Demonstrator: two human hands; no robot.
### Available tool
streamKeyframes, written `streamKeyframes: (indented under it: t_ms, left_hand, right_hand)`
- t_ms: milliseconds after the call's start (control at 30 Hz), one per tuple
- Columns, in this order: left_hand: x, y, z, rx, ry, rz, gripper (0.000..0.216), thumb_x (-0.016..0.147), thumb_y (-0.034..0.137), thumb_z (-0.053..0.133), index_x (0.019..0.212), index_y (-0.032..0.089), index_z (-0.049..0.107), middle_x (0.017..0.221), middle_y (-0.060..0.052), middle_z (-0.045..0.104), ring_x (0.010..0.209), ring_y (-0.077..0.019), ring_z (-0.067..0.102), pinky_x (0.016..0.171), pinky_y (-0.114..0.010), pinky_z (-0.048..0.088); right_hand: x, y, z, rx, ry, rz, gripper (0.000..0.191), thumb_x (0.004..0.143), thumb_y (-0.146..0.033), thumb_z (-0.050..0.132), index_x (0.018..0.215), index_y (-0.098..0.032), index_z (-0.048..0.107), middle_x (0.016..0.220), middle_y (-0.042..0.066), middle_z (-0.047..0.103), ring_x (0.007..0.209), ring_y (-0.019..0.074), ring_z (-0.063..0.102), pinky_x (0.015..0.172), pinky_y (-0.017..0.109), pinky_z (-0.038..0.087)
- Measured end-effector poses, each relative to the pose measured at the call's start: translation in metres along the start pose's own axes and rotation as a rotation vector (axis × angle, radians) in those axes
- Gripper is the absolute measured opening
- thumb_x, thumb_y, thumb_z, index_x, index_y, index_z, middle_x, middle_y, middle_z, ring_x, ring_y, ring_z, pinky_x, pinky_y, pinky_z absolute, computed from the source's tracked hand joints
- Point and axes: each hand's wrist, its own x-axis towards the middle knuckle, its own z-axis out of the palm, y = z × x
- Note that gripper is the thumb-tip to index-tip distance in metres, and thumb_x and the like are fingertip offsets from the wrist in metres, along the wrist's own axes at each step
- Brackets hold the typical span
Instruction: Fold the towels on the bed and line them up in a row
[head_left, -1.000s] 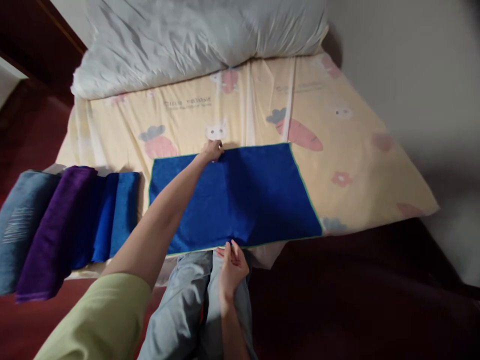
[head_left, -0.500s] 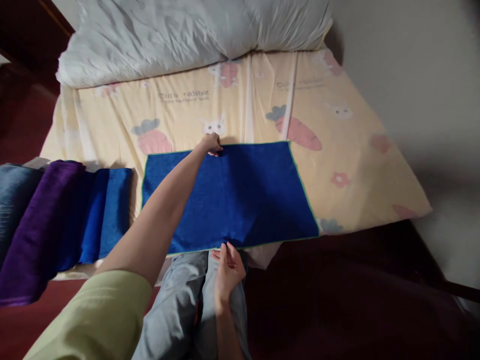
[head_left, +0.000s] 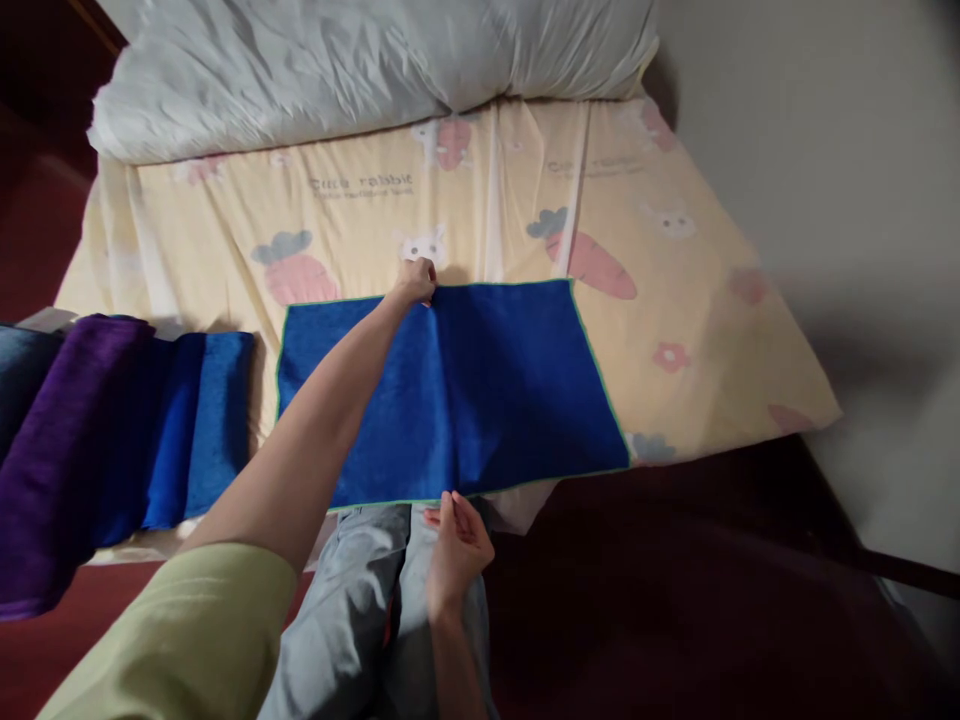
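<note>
A blue towel (head_left: 517, 380) with a thin green edge lies spread out at the front of the bed. Reaching across it, my left hand (head_left: 417, 281) pinches its far edge near the middle. My right hand (head_left: 456, 545) grips the near edge, thumb and fingers together, just above my knees. Between the two hands a raised ridge runs through the cloth. My left forearm hides part of the towel's left half.
Left of the towel lie several folded cloths, among them a purple one (head_left: 71, 450) and a lighter blue one (head_left: 219, 420). A yellow bedsheet (head_left: 360, 235) with rabbits and carrots covers the bed. At the back lies a pale quilt (head_left: 360, 70); a wall (head_left: 825, 150) stands at right.
A ridge has risen along the towel's middle between my hands, where it lay almost flat before. Both hands keep hold of the edges. The view has shifted slightly.
</note>
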Motion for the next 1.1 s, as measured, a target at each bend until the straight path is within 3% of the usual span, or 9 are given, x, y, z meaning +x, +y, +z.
streamKeyframes:
  t_ms: [333,500,633,767,867,967,1100]
  left_hand:
    - [-0.007,0.001,-0.003,-0.016,0.039,0.014,0.027,0.093,0.012,0.061,0.120,0.006,0.066,0.099,-0.012,0.071,0.077,-0.0175,0.069,0.082,-0.032,0.058]
    - [-0.032,0.016,-0.032,-0.156,0.097,0.015,0.021,0.093,0.011,0.062,0.113,0.007,0.067,0.091,-0.011,0.070,0.078,-0.0183,0.071,0.082,-0.033,0.059]
    - [-0.070,0.038,-0.065,-0.307,0.152,0.059,0.010,0.089,0.007,0.063,0.098,0.009,0.068,0.080,-0.007,0.067,0.068,-0.0169,0.069,0.077,-0.036,0.061]
    - [-0.130,0.058,-0.117,-0.550,0.207,0.154,0.012,0.080,0.012,0.076,0.085,0.014,0.066,0.068,-0.003,0.064,0.064,-0.0162,0.068,0.074,-0.035,0.061]
    - [-0.192,0.060,-0.167,-0.728,0.202,0.260,0.021,0.073,0.017,0.085,0.079,0.015,0.065,0.064,-0.002,0.064,0.061,-0.0153,0.067,0.077,-0.036,0.062]
    - [-0.262,0.048,-0.216,-0.835,0.210,0.400,0.027,0.068,0.022,0.090,0.084,0.014,0.069,0.072,-0.003,0.069,0.068,-0.0152,0.069,0.084,-0.036,0.062]
    - [-0.350,0.023,-0.267,-0.908,0.321,0.479,0.037,0.063,0.025,0.093,0.091,0.012,0.072,0.084,-0.007,0.073,0.079,-0.0174,0.073,0.089,-0.035,0.061]
  right_hand:
    - [0.000,-0.004,-0.004,0.015,0.001,0.059,0.050,0.065,-0.056,0.090,0.092,-0.015,0.077,0.066,0.008,0.077,0.055,0.0229,0.073,0.058,0.034,0.062]
    - [-0.004,-0.011,-0.017,0.034,-0.011,-0.007,0.051,0.064,-0.056,0.090,0.092,-0.015,0.077,0.065,0.007,0.076,0.055,0.0229,0.073,0.060,0.033,0.063]
    - [-0.010,-0.033,-0.035,0.026,-0.017,-0.154,0.055,0.063,-0.060,0.090,0.092,-0.015,0.078,0.071,0.008,0.078,0.058,0.0230,0.074,0.062,0.034,0.064]
    - [-0.019,-0.081,-0.064,-0.012,-0.014,-0.373,0.052,0.068,-0.061,0.088,0.093,-0.016,0.077,0.079,0.009,0.081,0.062,0.0253,0.076,0.063,0.036,0.066]
    - [-0.026,-0.135,-0.088,-0.041,-0.014,-0.578,0.039,0.074,-0.057,0.084,0.094,-0.024,0.076,0.085,0.005,0.082,0.067,0.0289,0.078,0.067,0.042,0.068]
    - [-0.034,-0.204,-0.103,-0.032,-0.056,-0.758,0.032,0.076,-0.054,0.083,0.094,-0.029,0.075,0.087,0.003,0.082,0.070,0.0313,0.078,0.071,0.046,0.068]
    - [-0.044,-0.302,-0.104,0.083,-0.114,-0.946,0.045,0.071,-0.053,0.087,0.095,-0.018,0.074,0.096,0.012,0.081,0.083,0.0282,0.078,0.074,0.041,0.067]
